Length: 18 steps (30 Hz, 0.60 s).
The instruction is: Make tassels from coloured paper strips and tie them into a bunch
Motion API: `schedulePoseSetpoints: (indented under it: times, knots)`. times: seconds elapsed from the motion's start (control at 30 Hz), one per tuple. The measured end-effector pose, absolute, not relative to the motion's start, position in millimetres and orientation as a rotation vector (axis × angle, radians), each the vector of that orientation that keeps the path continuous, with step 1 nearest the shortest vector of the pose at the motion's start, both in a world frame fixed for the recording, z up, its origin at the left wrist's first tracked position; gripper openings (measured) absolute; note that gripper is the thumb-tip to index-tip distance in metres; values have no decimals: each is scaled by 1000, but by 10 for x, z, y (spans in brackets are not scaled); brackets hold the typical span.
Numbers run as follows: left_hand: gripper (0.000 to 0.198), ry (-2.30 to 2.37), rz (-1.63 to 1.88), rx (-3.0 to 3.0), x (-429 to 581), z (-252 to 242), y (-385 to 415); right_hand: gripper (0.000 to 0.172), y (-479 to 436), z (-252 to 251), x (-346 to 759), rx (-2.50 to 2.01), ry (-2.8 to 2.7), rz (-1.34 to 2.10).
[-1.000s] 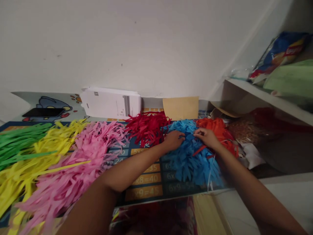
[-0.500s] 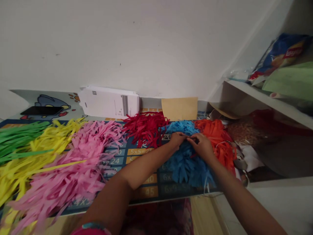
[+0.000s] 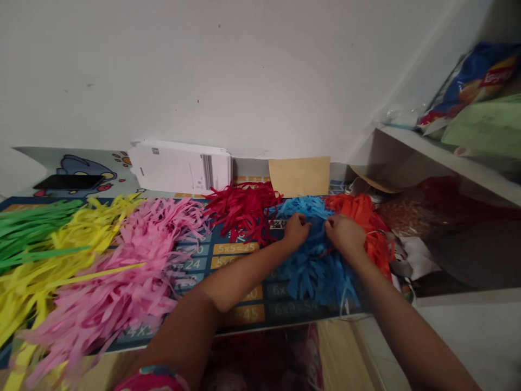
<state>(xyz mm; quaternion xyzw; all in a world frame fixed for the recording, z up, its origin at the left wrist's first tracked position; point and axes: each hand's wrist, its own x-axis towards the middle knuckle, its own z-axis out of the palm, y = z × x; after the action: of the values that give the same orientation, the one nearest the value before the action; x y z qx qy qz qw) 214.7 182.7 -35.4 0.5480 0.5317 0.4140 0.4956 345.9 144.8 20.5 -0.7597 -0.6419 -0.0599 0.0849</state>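
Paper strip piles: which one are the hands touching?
The blue pile, between red and orange: the left hand and right hand both rest on it; pink, yellow and green lie farther off.

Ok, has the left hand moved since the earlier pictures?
Yes, a little to the right, toward the right hand: the left hand now sits nearer the middle of the tan paper sheet.

On my feed: magenta sleeve [image 3: 150, 379] with teal patterning, cut off at bottom edge of frame. Left forearm [image 3: 191, 320] and right forearm [image 3: 411, 331] bare, down to bare left hand [image 3: 296, 229] and right hand [image 3: 345, 234].
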Motion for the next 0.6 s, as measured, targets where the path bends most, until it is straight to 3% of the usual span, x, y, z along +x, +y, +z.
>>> schedulePoseSetpoints:
  times: [0.07,0.2,0.37,0.5,0.6]
  knots:
    - [28,1298,1034,1429,2104,-316,1791,32,1454,278,3421,-2270,-1983,-241]
    - [16,1224,917,1579,2099,-304,1734,28,1468,313,3407,-2259,-2085,-260]
    - [18,1176,742,1606,2109,-432,1791,26,1387,175,3494,-2189,-2127,-109]
    - [38,1155,711,1599,2089,-516,1865,39,1347,217,3840,-2215,-1935,-87]
    - [54,1131,709,1603,2070,-524,1914,40,1279,372,4302,-2403,-1592,-238]
